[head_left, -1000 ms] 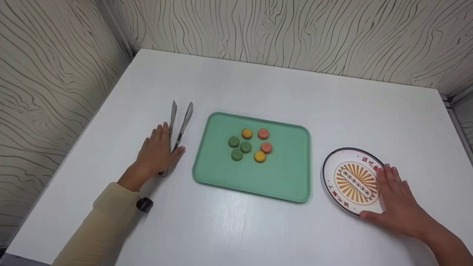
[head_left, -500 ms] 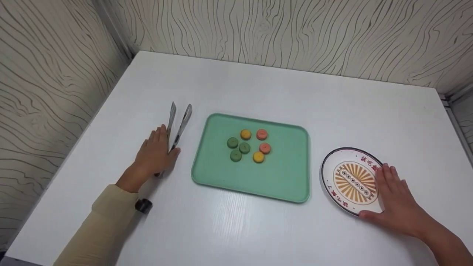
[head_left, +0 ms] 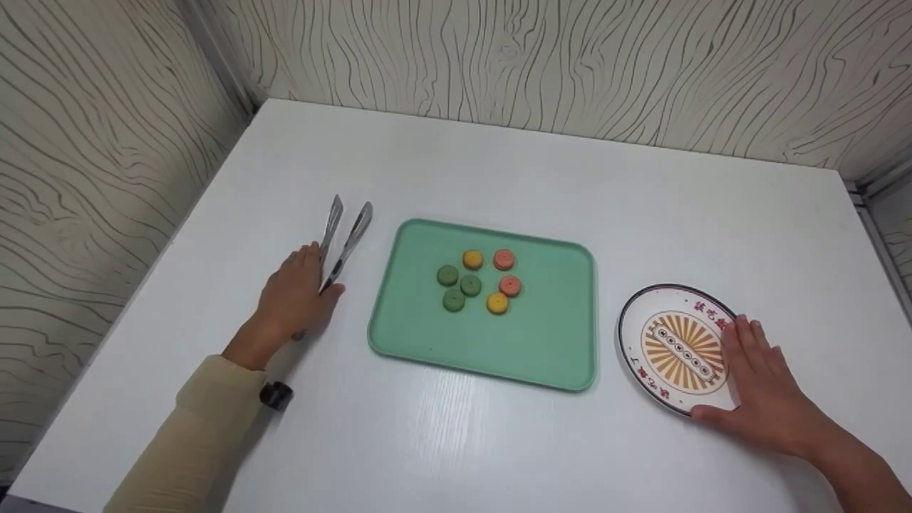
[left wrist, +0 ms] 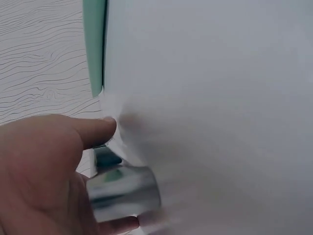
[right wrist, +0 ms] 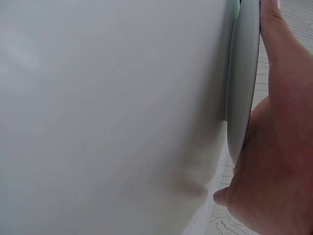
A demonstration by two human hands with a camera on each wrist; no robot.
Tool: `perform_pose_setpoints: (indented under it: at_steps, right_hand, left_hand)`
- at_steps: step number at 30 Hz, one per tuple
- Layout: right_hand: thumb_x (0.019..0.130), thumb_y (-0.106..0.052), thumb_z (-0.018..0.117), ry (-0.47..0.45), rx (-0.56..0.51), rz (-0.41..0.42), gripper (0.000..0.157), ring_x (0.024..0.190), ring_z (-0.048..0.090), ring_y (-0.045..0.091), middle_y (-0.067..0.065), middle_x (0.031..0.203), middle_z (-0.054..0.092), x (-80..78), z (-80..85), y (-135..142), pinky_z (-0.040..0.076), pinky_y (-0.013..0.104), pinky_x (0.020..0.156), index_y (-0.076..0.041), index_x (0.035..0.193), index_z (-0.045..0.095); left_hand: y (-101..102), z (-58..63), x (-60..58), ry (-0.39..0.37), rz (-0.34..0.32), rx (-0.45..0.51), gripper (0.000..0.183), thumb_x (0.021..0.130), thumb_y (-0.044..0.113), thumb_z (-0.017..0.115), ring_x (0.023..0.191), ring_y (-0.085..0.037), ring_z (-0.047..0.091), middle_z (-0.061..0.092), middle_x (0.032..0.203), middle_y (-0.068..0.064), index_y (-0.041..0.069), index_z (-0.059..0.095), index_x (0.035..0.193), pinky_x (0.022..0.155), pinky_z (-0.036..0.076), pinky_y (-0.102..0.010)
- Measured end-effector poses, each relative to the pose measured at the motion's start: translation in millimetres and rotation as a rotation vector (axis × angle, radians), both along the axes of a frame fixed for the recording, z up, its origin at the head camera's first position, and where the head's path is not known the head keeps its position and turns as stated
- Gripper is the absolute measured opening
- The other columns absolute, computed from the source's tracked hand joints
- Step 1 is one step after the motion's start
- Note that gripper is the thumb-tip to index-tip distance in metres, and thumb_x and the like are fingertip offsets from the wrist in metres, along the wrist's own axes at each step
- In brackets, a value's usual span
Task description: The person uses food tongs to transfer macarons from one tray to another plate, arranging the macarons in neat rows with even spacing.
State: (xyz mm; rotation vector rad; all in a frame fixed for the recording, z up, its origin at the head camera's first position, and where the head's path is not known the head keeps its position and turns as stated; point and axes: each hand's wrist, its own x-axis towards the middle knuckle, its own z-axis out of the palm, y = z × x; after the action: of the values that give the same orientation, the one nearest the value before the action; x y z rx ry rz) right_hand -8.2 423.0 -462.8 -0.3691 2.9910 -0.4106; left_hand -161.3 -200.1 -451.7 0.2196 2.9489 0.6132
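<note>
At the left of the head view, my left hand [head_left: 291, 296] holds metal tongs [head_left: 349, 246] lying on the table, its fingers bent over one arm and its thumb by the other. The tongs' shiny rounded end [left wrist: 124, 191] shows between thumb and fingers in the left wrist view. On the right, my right hand [head_left: 766, 399] rests with straight fingers along the rim of a round white plate [head_left: 634, 335] with a dark edge and orange ray pattern. In the right wrist view the plate [right wrist: 242, 88] appears edge-on, beside the hand.
Between the hands lies a green rectangular tray [head_left: 420, 342]. It bears small round macaron-like pieces: several green ones [head_left: 470, 286], two yellow ones [head_left: 497, 303] and two pink ones [head_left: 509, 286]. Patterned walls [head_left: 541, 64] stand behind the white table [head_left: 499, 456] and along its left.
My left hand's fingers have bent in from nearly straight over the tongs, and the thumb has drawn slightly back. The right hand and plate stay in place; the view shifts a little.
</note>
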Motion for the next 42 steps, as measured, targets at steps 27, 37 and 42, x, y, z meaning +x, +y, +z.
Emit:
perform_pose_setpoints:
  at_steps: [27, 37, 42]
  right_hand:
    - [0.080, -0.050, 0.082, 0.002, -0.009, -0.002, 0.129, 0.153, -0.020, 0.037, 0.030, 0.165, -0.010, -1.0, -1.7, 0.1, -0.021, 0.047, 0.117, 0.009, 0.158, -0.003]
    - [0.080, -0.049, 0.082, -0.008, -0.023, -0.008, 0.128, 0.153, -0.021, 0.036, 0.030, 0.165, -0.010, -0.1, -1.5, -0.2, -0.022, 0.046, 0.116, 0.009, 0.158, -0.002]
    - [0.080, -0.049, 0.082, -0.012, -0.017, -0.009, 0.129, 0.152, -0.021, 0.036, 0.031, 0.165, -0.010, -1.0, -1.5, 0.4, -0.023, 0.045, 0.116, 0.009, 0.158, -0.004]
  left_hand:
    - [0.3, 4.0, -1.0, 0.063, 0.088, 0.014, 0.044, 0.102, 0.020, 0.061, 0.108, -0.043, 0.061, 0.060, 0.122, -0.029, -0.012, 0.054, 0.132, 0.085, 0.050, -0.058]
    - [1.0, 8.1, -0.7, 0.047, 0.101, 0.002, 0.041, 0.105, 0.012, 0.055, 0.116, -0.043, 0.056, 0.050, 0.134, -0.030, -0.013, 0.048, 0.136, 0.093, 0.049, -0.058]
    - [-1.5, 8.9, -1.5, 0.094, 0.109, 0.015, 0.042, 0.105, 0.009, 0.055, 0.112, -0.043, 0.058, 0.048, 0.130, -0.032, -0.014, 0.046, 0.140, 0.088, 0.052, -0.056]
